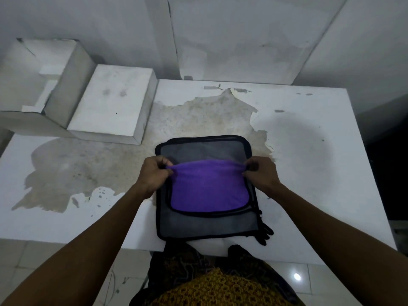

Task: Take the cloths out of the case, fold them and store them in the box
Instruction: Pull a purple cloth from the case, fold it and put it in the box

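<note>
A flat grey case with black trim lies near the table's front edge, its flap open. A purple cloth lies in the case's opening. My left hand pinches the cloth's far left corner and my right hand pinches its far right corner, so the far edge is stretched between them above the case. A white box with its lid on stands at the back left of the table.
The white table has a large patch of peeled, stained surface in the middle and left. A second, open white box stands left of the closed one. A black strap hangs off the case's right front corner.
</note>
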